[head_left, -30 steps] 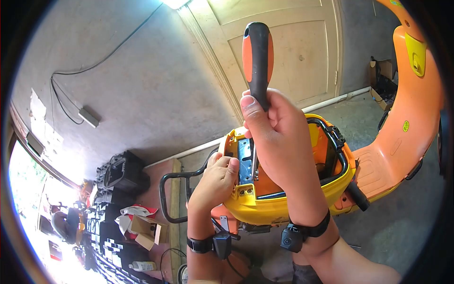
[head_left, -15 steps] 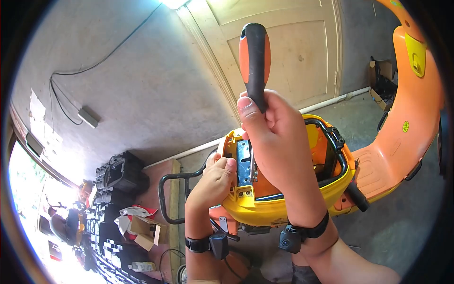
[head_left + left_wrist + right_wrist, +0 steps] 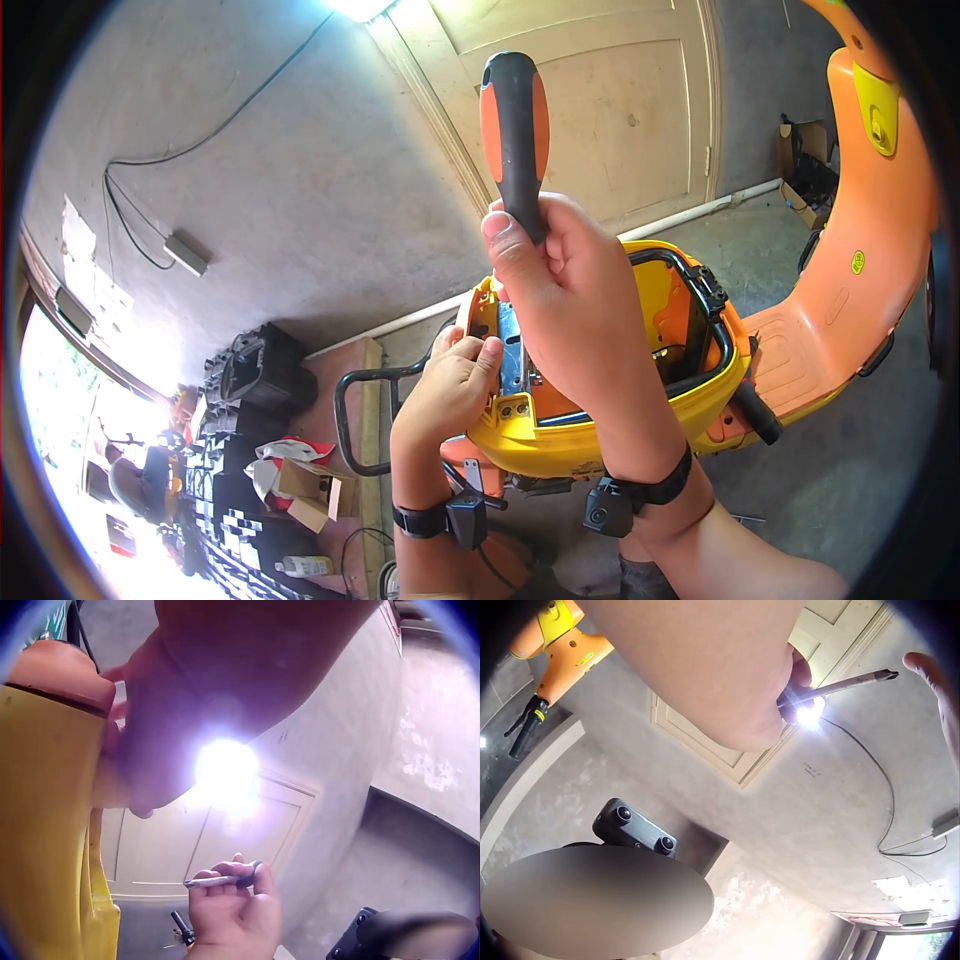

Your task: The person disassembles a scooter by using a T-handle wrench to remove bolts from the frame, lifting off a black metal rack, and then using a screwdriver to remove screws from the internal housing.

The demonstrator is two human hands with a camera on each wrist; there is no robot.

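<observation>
My right hand [image 3: 580,300] holds a screwdriver [image 3: 515,140] by its black and orange handle, which points up in the head view. In the right wrist view the screwdriver's shaft [image 3: 847,685] extends from the fist to a dark cross-shaped tip, with nothing touching it. My left hand [image 3: 450,385] rests with bent fingers on the rear edge of the yellow scooter body [image 3: 515,440]; its fingertips are partly hidden. Between the hands lies a metal plate [image 3: 510,350] with holes, partly covered by the right hand.
A black rear rail [image 3: 345,420] curves out at the scooter's left. The orange footboard and front [image 3: 800,345] stand at the right. Black crates [image 3: 260,375], an open cardboard box [image 3: 310,490] and a bottle [image 3: 305,566] are at lower left; a door [image 3: 610,110] is behind.
The screwdriver handle and my right hand have moved to the left, and the handle leans further left. My left hand has stayed almost in place on the scooter's edge.
</observation>
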